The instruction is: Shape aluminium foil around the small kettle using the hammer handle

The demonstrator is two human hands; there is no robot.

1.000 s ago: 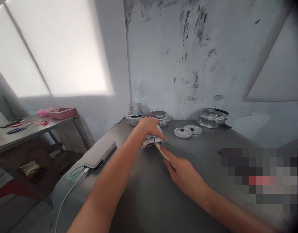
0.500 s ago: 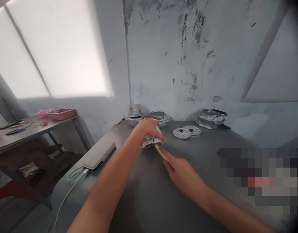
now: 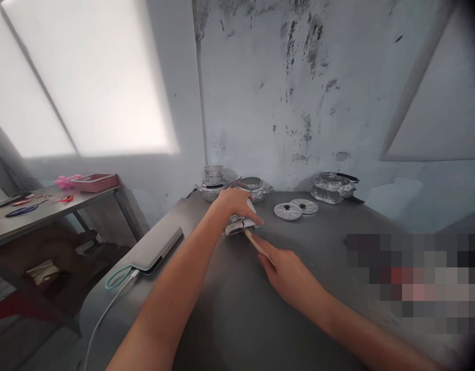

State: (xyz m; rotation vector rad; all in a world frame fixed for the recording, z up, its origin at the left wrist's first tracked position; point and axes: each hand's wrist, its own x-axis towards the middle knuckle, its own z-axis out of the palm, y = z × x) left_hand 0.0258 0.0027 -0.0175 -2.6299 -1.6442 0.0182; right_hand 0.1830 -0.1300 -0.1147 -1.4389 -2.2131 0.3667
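Observation:
My left hand (image 3: 239, 203) is closed over a small silvery object (image 3: 237, 225) that looks wrapped in crumpled foil, holding it on the grey table (image 3: 237, 309). Its near edge shows below my fingers; the rest is hidden by the hand. In my right hand (image 3: 283, 265) I grip a light wooden stick (image 3: 256, 245). The far tip of the stick meets the near edge of the silvery object; whether it goes inside cannot be made out.
Behind my hands stand small silvery pots (image 3: 213, 188), (image 3: 252, 189) and another pot (image 3: 333, 188) by the wall. Two round lids (image 3: 287, 212) with black knobs lie nearby. A cabled power bank (image 3: 156, 247) lies left. A pink tray (image 3: 96, 183) sits on a side table.
The view has shifted slightly, so everything appears a little further left. My hands keep nearly the same hold, with the stick's tip still at the silvery object.

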